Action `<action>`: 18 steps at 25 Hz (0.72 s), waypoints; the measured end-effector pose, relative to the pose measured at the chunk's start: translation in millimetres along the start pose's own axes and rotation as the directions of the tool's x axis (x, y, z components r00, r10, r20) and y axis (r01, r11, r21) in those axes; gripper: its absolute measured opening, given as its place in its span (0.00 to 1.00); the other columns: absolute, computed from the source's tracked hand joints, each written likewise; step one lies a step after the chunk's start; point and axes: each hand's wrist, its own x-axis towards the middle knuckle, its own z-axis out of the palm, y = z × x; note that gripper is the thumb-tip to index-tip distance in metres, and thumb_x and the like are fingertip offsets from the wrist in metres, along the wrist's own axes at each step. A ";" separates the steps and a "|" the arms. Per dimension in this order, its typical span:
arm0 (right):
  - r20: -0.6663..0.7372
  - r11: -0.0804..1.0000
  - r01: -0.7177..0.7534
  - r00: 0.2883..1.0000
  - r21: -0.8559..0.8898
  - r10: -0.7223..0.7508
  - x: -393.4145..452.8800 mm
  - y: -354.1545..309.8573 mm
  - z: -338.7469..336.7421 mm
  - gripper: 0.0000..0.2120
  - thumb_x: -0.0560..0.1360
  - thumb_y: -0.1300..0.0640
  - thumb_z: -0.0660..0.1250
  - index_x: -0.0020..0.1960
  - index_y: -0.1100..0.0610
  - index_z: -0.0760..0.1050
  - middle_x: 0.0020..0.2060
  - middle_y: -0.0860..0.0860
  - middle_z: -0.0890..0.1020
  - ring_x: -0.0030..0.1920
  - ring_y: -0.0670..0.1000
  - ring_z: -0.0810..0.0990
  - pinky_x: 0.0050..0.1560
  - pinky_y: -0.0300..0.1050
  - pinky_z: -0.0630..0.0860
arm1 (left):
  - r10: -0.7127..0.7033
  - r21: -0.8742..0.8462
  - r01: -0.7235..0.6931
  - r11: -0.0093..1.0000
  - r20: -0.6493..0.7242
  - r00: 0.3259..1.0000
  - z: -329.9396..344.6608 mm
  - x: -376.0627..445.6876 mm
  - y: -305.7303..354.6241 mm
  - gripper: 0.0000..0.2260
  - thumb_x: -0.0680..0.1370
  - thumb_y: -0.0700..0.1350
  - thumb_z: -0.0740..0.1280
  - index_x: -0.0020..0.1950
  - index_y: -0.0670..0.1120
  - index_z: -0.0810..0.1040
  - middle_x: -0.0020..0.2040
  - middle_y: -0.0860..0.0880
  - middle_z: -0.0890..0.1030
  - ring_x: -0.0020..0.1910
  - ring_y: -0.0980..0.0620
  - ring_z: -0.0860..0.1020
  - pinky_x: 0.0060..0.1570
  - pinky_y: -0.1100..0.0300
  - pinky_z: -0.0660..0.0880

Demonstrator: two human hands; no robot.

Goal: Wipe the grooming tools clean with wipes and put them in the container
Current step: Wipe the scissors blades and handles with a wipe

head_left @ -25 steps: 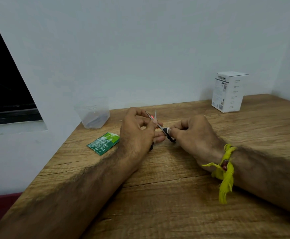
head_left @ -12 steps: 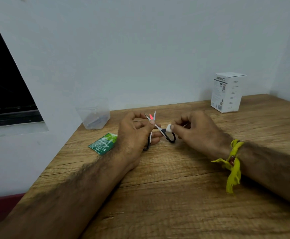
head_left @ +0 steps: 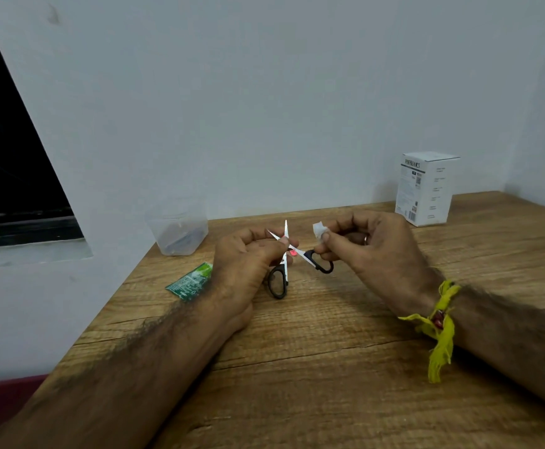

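Small scissors (head_left: pixel 280 281) with black handle loops and silver blades are spread wide, held just above the wooden table. My left hand (head_left: pixel 247 270) pinches them near the pivot, blades pointing up and away. My right hand (head_left: pixel 375 251) pinches a small white wipe (head_left: pixel 319 231) between thumb and fingers, lifted off the blade, just above the right handle loop. A clear plastic container (head_left: pixel 178 230) stands at the back left by the wall, with something dark inside it.
A green wipe sachet (head_left: pixel 191 281) lies on the table left of my left hand. A white carton (head_left: pixel 426 188) stands at the back right near the wall. The table's left edge (head_left: pixel 112 306) runs along the wall.
The scissors have opened wider. My right hand has drawn the wipe back along the blade and lifted it clear, up and to the right. My left hand has held its grip.
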 end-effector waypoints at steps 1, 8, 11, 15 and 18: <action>0.002 1.000 0.026 1.000 -0.008 -0.026 -0.9 -0.4 -0.3 0.03 0.75 0.64 0.72 0.48 0.59 0.83 0.36 0.52 0.87 0.39 0.49 0.87 0.44 0.49 0.85 | -0.003 -0.019 0.003 1.000 -0.002 1.000 0.4 -0.5 -0.1 0.07 0.75 0.35 0.73 0.53 0.38 0.81 0.38 0.48 0.87 0.37 0.51 0.84 0.32 0.61 0.77; 0.064 0.916 0.279 0.960 -0.289 -0.273 -1.1 4.4 1.4 0.04 0.74 0.62 0.73 0.48 0.55 0.84 0.40 0.46 0.83 0.43 0.45 0.82 0.41 0.44 0.81 | -0.031 -0.066 0.030 0.997 -0.018 0.999 2.2 -4.1 0.2 0.07 0.74 0.32 0.73 0.51 0.36 0.80 0.41 0.43 0.87 0.39 0.47 0.86 0.36 0.56 0.82; 0.084 0.914 0.275 0.961 -0.298 -0.262 -1.5 6.0 1.8 0.04 0.74 0.61 0.73 0.48 0.55 0.84 0.39 0.46 0.83 0.41 0.45 0.81 0.40 0.44 0.80 | -0.050 -0.098 0.044 0.994 -0.061 0.997 2.4 -4.0 1.6 0.11 0.71 0.31 0.75 0.50 0.37 0.79 0.41 0.41 0.87 0.37 0.47 0.86 0.36 0.56 0.82; 0.113 0.931 0.267 0.963 -0.250 -0.246 -4.5 5.4 5.2 0.03 0.74 0.62 0.74 0.46 0.55 0.84 0.36 0.47 0.85 0.36 0.45 0.82 0.36 0.39 0.78 | -0.047 -0.137 0.036 0.990 -0.083 0.995 3.7 -2.4 1.0 0.13 0.71 0.31 0.75 0.53 0.40 0.79 0.43 0.42 0.87 0.33 0.51 0.84 0.32 0.61 0.80; 0.141 0.936 0.256 0.964 -0.241 -0.227 -6.4 4.0 6.8 0.04 0.74 0.61 0.74 0.45 0.53 0.85 0.34 0.43 0.84 0.35 0.41 0.81 0.35 0.31 0.74 | -0.053 -0.119 0.045 0.992 -0.062 0.997 3.1 -1.8 0.0 0.10 0.73 0.33 0.75 0.53 0.40 0.81 0.43 0.42 0.87 0.36 0.51 0.83 0.37 0.59 0.82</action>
